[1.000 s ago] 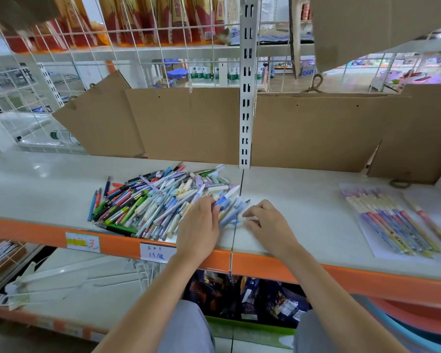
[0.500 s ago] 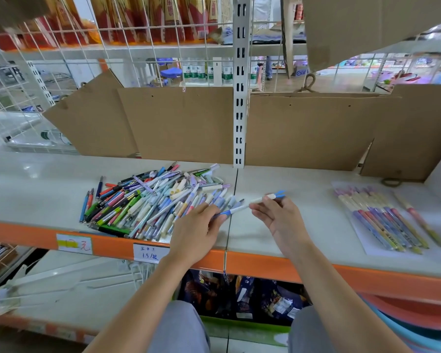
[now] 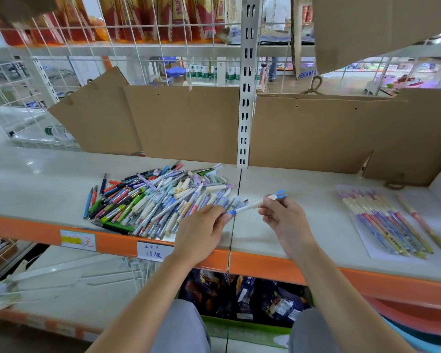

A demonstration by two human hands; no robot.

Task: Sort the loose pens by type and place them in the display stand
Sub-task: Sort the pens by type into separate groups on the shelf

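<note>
— Where are the loose pens?

— In a jumbled pile of pens point(image 3: 158, 202) on the left half of the white shelf point(image 3: 290, 184), just left of the seam between the two shelf boards. Many colours lie mixed there: green, red, blue, cream, lilac.

— And the hands?

— The right hand point(image 3: 288, 222) pinches a white pen with a blue cap point(image 3: 255, 204) near its cap end, thumb and fingers curled round it. The pen slants up to the right, lifted just off the shelf.

— Is the left hand on it too?

— The left hand point(image 3: 201, 230) sits at the right edge of the pile, palm down, and its fingers point(image 3: 223, 214) meet the lower blue end of that same pen. Whether they grip it or only touch it I cannot tell; the fingertips are partly hidden.

— Anything already sorted?

— A row of pastel pens point(image 3: 390, 225) lies side by side on a sheet of white paper point(image 3: 382, 253) at the right of the shelf, well apart from the pile. One more pen point(image 3: 423, 222) lies alone just right of the row.

— What is behind?

— Brown cardboard panels point(image 3: 183, 123) stand along the back of the shelf, on either side of a slotted white upright point(image 3: 246, 98). Handwritten price labels point(image 3: 150, 250) are stuck on the orange shelf edge point(image 3: 290, 266).
</note>
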